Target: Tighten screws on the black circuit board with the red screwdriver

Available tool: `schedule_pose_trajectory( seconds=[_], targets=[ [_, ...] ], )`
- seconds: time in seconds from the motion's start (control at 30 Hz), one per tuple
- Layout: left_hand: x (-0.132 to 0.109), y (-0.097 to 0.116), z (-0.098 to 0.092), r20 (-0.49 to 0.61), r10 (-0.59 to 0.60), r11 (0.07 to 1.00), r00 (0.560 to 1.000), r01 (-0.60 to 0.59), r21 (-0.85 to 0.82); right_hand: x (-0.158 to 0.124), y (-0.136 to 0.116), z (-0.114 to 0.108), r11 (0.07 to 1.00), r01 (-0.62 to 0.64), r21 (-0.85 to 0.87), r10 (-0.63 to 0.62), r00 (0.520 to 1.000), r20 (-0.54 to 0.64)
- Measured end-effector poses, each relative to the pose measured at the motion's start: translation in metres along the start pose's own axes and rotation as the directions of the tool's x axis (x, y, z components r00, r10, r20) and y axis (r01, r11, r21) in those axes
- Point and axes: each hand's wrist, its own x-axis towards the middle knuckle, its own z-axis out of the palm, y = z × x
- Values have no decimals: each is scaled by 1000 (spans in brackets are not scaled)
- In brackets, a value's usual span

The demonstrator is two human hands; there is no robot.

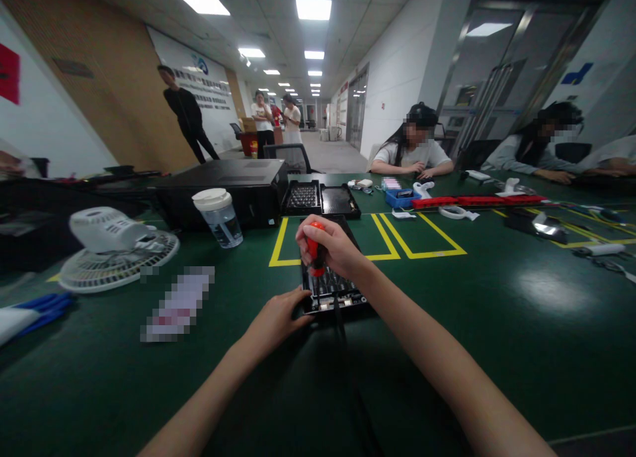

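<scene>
A black electronic unit [334,291] lies flat on the green table [497,324] in front of me, its open side showing rows of small parts. My right hand [332,245] is closed around a red-handled screwdriver [315,248], held upright with its tip down on the unit. My left hand [278,316] rests against the unit's near left corner, fingers curled on its edge. A dark cable runs from the unit toward me.
A white desk fan [116,248] lies at the left, a lidded plastic cup [219,217] and a large black box [226,189] behind it. Two black trays [320,199] sit beyond yellow floor-tape marks [397,245]. Other people sit at the far right; several stand in the corridor.
</scene>
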Motion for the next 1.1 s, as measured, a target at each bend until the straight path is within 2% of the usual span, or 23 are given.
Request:
schedule_pose_trajectory(
  seconds=[0.2, 0.47, 1.1],
  targets=[
    [0, -2, 3, -7, 19, 1000, 1000, -19, 21, -1, -1, 7, 998, -67, -1, 67, 997, 34],
    [0, -2, 3, -24, 31, 999, 999, -31, 12, -2, -6, 6, 998, -51, -45, 56, 992, 116],
    [1, -1, 2, -8, -5, 1000, 1000, 5, 28, 0, -10, 3, 977, -23, -212, 21, 1000, -11]
  ],
)
